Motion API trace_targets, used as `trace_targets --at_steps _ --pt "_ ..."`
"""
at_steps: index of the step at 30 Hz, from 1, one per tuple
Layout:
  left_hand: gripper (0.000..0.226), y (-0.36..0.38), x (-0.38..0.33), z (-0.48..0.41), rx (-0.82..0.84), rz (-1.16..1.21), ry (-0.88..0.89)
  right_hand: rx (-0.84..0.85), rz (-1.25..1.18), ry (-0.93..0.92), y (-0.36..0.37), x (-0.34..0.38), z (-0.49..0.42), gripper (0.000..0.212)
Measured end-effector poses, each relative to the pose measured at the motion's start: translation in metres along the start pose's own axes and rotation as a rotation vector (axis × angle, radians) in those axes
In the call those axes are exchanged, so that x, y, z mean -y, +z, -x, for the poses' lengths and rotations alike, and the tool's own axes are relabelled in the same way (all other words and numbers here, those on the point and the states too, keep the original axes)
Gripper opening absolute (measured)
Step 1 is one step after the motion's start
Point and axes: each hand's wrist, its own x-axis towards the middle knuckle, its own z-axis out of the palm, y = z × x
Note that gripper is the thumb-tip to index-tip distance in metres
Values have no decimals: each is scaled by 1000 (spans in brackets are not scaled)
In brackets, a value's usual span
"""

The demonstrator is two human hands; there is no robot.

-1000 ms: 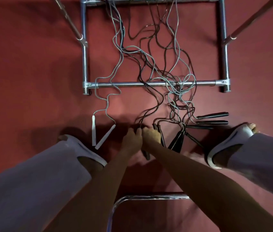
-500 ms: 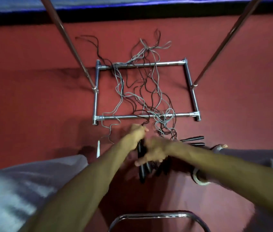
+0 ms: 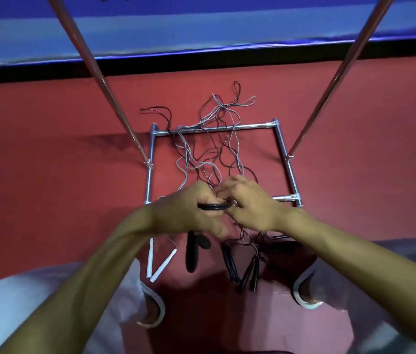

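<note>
Both hands meet above the near rail of the metal frame (image 3: 227,128) that lies on the red floor (image 3: 48,200). The left hand (image 3: 184,213) has its fingers curled round a black skipping rope (image 3: 213,206), whose cord is gathered into a flat loop running sideways between the two hands. The right hand (image 3: 250,203) pinches the loop's right end with bent fingers, its knuckles touching those of the left. The rope's two black handles (image 3: 191,254) hang below the left hand, clear of the floor as far as the blur lets one tell. A tangle of grey and black cords (image 3: 209,154) spreads across the inside of the frame and past its far rail. A pair of white handles (image 3: 162,265) lies on the floor near the frame's near left corner, and more black handles (image 3: 249,274) lie to their right, under the right wrist. Two slanted poles (image 3: 94,70) rise from the frame's side rails.
</note>
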Motion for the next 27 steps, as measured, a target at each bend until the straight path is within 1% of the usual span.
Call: trace_targets --at_steps 1,2,4,6,7,8,9,11,12,13,14,15,16,17,18,19,20,21,22,23,24,25,26,27 --pt "56 -8 5 -1 -82 -31 7 7 -61 43 1 -3 -5 43" --pt "53 -17 10 -3 -186 -76 6 30 -128 126 0 -8 -9 40" --pt "49 -32 20 -6 -406 -234 14 85 -222 287 -6 -17 -16 46" --pt "43 -42 30 -8 -606 -495 -27 66 -280 370 -10 -17 -21 54" --pt "39 -45 36 -10 -669 -640 -75 39 -327 400 -13 -16 -24 56" --pt "35 -45 39 -9 -690 -753 -134 18 -374 428 -15 -12 -25 58" --pt "41 -43 41 -9 -676 -833 -208 10 -404 433 -20 -6 -25 57" --pt "80 -38 40 -12 -617 -901 -281 49 -506 358 -32 12 -17 53" --pt "95 -33 40 -16 -566 -866 -263 71 -604 285 -39 24 -11 51" --pt "100 -26 38 -20 -490 -751 -206 78 -739 211 -48 36 -4 51" --pt "91 -18 35 -23 -394 -583 -125 78 -904 169 -57 48 1 52" --pt "70 -4 36 -27 -338 -387 -42 84 -1075 164 -66 57 5 52" --pt "49 6 40 -33 -356 -321 9 92 -1225 188 -76 64 6 52" --pt "39 16 35 -39 -453 -222 -38 82 -1306 237 -87 66 5 54" --pt "39 27 28 -47 -534 -89 -94 69 -1289 315 -99 65 2 56" --pt "42 33 29 -52 -602 -90 -82 62 -1184 388 -111 60 -1 57" --pt "45 34 25 -54 -601 -58 -83 48 -1073 460 -123 52 -2 59" --pt "45 30 19 -52 -578 75 -46 16 -1035 534 -132 41 -3 62" --pt "43 23 12 -52 -565 229 4 -59 -1065 615 -140 32 -4 64" --pt "41 14 3 -48 -547 402 32 -179 -1106 676 -142 21 -4 65" --pt "44 3 -6 -43 -503 575 68 -318 -1112 691 -141 12 -7 65" --pt "50 -7 -12 -37 -444 708 117 -411 -1072 671 -136 7 -10 66" --pt "55 -16 -16 -31 -375 810 152 -408 -1027 622 -128 8 -14 68" --pt "58 -25 -21 -24 -317 871 189 -313 -1004 541 -117 12 -18 70"
